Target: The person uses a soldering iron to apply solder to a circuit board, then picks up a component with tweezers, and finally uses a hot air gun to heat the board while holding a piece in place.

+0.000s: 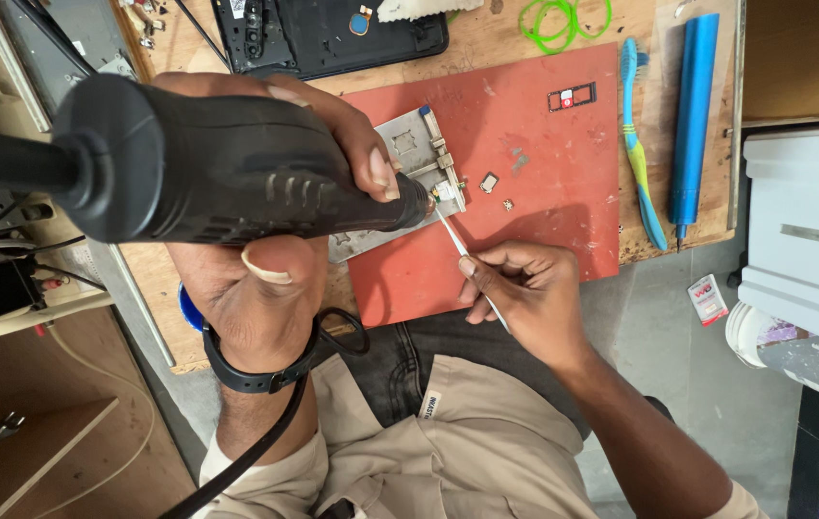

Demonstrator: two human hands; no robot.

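Your left hand [256, 279] is wrapped tight around the bulky black hot-air handpiece [207, 163], its nozzle aimed at a small circuit board clamped in the grey metal holder [419, 159] on the red rubber mat [525, 125]. Your right hand [525, 288] pinches slim silver tweezers [457, 245], tips touching the board right at the nozzle. Two tiny loose chips [490, 183] lie just beside the holder, so by the look of it the heating is under way and the part is not yet lifted clear.

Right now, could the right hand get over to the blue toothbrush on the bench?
Probably yes. The right hand holds tweezers, but only bare red mat lies between it and the blue toothbrush; it would need to free its grip first.
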